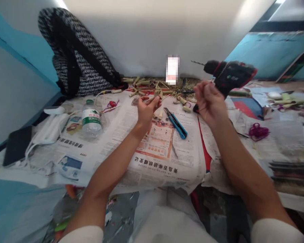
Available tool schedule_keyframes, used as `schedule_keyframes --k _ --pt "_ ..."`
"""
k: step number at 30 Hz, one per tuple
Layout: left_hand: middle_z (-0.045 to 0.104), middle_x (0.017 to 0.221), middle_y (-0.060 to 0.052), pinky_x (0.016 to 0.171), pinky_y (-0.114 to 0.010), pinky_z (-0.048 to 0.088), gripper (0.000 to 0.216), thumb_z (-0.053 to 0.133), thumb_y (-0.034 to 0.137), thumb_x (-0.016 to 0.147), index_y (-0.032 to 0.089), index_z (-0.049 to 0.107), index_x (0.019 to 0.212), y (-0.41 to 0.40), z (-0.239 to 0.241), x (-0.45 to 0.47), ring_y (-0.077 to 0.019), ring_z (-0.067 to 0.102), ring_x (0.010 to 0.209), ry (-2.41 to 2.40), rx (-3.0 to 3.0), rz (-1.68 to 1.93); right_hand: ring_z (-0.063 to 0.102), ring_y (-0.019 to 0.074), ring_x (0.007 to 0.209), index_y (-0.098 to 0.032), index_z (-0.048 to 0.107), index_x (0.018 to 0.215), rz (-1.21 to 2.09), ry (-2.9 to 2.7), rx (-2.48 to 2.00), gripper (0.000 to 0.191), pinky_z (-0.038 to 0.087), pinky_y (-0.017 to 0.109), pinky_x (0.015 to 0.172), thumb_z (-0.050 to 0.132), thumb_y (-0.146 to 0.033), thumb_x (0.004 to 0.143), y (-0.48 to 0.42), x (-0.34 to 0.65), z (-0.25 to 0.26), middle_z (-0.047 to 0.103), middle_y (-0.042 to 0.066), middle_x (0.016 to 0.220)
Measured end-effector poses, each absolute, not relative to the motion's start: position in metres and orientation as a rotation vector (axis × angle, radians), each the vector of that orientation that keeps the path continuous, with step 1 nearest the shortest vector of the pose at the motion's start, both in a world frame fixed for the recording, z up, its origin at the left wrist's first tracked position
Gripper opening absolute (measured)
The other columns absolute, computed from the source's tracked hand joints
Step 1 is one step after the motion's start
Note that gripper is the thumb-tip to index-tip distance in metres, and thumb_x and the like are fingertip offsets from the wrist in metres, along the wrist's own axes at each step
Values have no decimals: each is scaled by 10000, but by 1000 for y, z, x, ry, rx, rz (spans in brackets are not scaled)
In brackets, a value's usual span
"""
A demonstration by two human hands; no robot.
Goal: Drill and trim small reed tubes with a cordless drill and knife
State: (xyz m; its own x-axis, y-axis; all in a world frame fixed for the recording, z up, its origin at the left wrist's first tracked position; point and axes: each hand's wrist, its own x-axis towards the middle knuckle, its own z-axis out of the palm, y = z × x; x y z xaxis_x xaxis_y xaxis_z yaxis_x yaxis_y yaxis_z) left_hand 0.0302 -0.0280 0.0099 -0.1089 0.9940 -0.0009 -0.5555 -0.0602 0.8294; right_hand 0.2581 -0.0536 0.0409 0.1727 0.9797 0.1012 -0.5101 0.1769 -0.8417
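My left hand [149,109] is closed in a pinch around a short piece of bamboo [158,93] above the newspaper. Fingertips together, my right hand [210,101] is raised to the right; whatever is between them is too small to make out. Directly behind it is a black-and-red cordless drill [234,76], its thin bit pointing left. The right hand hides most of the drill's handle, and I cannot tell whether they touch. Between the hands, a blue utility knife [177,125] lies on the newspaper [121,148], blade extended. Short bamboo pieces [183,101] lie nearby.
At left are a water bottle [91,119], a white mask [50,125] and a dark tablet-like slab [18,145]. A patterned backpack [91,64] leans at the back left. Bamboo offcuts [142,82] line the wall. Purple cord [258,132] and brushes [291,175] lie right.
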Motion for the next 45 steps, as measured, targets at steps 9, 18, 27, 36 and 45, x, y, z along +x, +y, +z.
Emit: schedule_keyframes --k 9,18,27,36,45 --pt "787 864 18 853 -258 618 478 809 92 882 257 379 1010 -29 12 29 -104 759 756 826 741 1517 631 210 1450 -258 750 1143 1352 -841 -604 306 496 439 1276 563 -485 1060 -72 239 36 792 32 1332" --pt "772 877 22 900 -280 617 491 844 138 849 262 400 1017 -32 10 30 -110 768 791 850 784 1482 500 322 1557 -390 394 1692 1003 -1463 -1030 795 499 633 1199 382 -806 1014 -82 249 50 575 63 1643" --pt "780 869 26 862 -258 631 494 850 151 857 258 390 1003 -30 9 28 -101 770 775 874 791 1488 692 338 1268 -337 421 1714 411 -1633 -1394 746 572 496 1066 490 -653 1042 -75 250 24 736 128 1372" --pt "797 891 21 841 -260 635 479 844 141 863 265 401 995 -30 7 28 -108 767 783 879 820 1479 691 281 798 -198 735 1259 542 -2201 -1718 649 524 392 729 877 -619 786 -71 250 -4 772 112 934" --pt "785 939 1 928 -327 623 520 907 234 827 270 441 1055 -28 -1 28 -157 793 884 910 892 1482 644 255 830 -228 642 920 349 -1932 -1733 210 482 370 730 762 -290 758 -64 267 4 718 80 939"
